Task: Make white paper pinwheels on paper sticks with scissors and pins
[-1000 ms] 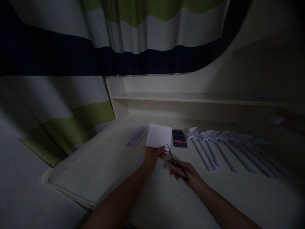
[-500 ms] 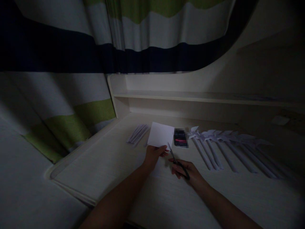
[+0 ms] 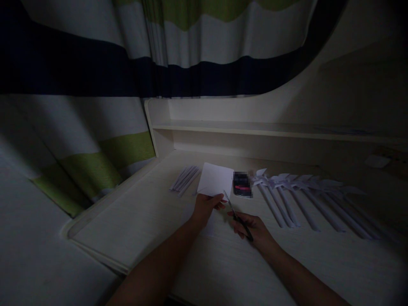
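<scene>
Left hand [image 3: 204,208]: fingers [image 3: 219,198] pinched on the lower edge of a white paper square [image 3: 215,180], sheet raised above the desk [image 3: 159,221] and tilted away beyond the fingertips. Right hand [image 3: 253,230]: fingers closed through the handles of dark scissors [image 3: 236,216], blades pointing up and away from the knuckles, tips just beside the left fingertips at the sheet's lower right corner; blade gap too dim to tell. Beyond the right fingers: small dark box [image 3: 242,190] flat on the desk, just right of the sheet. Right of the right hand: row of white paper pinwheels [image 3: 287,199] lying side by side. Beyond and left of the left fingers: bundle of paper strips [image 3: 185,178]. Striped curtain [image 3: 95,85] hanging well left of both hands
</scene>
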Motion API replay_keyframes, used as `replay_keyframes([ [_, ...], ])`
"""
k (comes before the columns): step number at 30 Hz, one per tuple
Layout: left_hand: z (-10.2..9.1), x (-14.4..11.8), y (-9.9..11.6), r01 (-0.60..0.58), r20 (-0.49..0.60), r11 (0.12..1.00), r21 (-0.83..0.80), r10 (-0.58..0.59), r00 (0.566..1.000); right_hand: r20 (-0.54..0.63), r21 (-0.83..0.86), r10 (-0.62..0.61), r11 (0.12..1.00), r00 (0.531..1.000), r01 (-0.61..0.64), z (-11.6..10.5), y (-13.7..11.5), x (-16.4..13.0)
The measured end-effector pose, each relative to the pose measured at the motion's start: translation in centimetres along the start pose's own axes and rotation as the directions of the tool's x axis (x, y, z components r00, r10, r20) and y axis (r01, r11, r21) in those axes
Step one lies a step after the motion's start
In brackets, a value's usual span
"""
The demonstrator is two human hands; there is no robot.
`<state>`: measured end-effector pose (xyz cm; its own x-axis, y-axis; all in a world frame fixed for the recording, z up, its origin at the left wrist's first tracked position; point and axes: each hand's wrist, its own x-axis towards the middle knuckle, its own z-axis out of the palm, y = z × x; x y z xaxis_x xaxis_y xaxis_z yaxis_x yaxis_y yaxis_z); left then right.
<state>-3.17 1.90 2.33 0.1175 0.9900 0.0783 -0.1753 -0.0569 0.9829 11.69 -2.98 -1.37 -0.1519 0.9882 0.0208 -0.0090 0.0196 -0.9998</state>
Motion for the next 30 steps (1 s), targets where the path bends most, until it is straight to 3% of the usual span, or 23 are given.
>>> replay_keyframes([
  [30, 0.33, -0.39, 0.38, 0.021, 0.078, 1.0, 0.018, -0.023, 0.997, -0.052, -0.094, -0.006, 0.996, 0.999, 0.001, 0.01, -0.36, 0.0],
])
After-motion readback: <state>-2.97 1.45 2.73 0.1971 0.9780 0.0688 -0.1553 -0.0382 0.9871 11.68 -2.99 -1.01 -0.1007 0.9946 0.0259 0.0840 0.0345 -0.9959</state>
